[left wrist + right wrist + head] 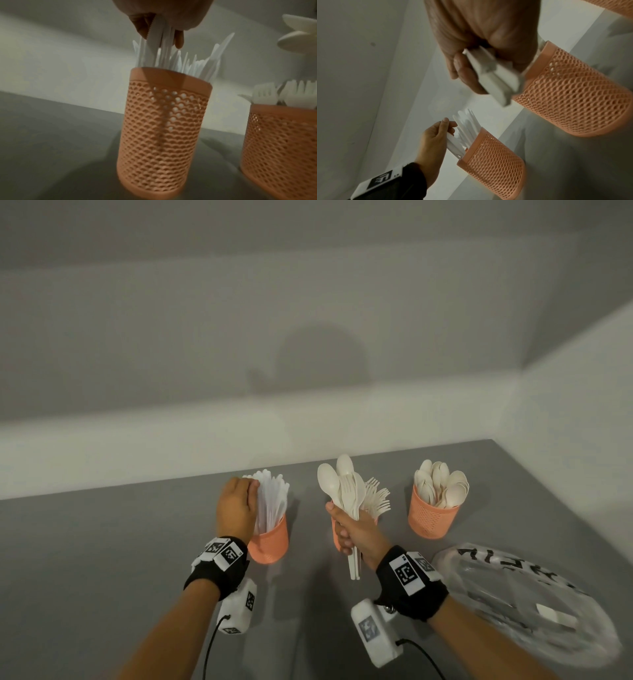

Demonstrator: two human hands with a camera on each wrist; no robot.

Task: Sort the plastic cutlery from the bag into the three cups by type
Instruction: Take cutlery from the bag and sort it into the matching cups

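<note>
Three orange mesh cups stand in a row on the grey table. The left cup (270, 544) (164, 135) holds white knives (272, 498); my left hand (251, 493) (161, 35) pinches a few knives (152, 44) by their upper ends, lower ends inside the cup. Forks (376, 496) fill the middle cup (337, 539) (570, 94), which is partly hidden behind my right hand (347, 530). That hand grips a mixed bundle of spoons and forks (346, 491) by the handles (494, 79), held upright. Spoons (442, 486) fill the right cup (431, 520).
A crumpled clear plastic bag (527, 601) with black lettering lies at the front right, a few cutlery pieces inside. White walls close the table at the back and right. Bare grey tabletop (102, 542) stretches to the left of the cups.
</note>
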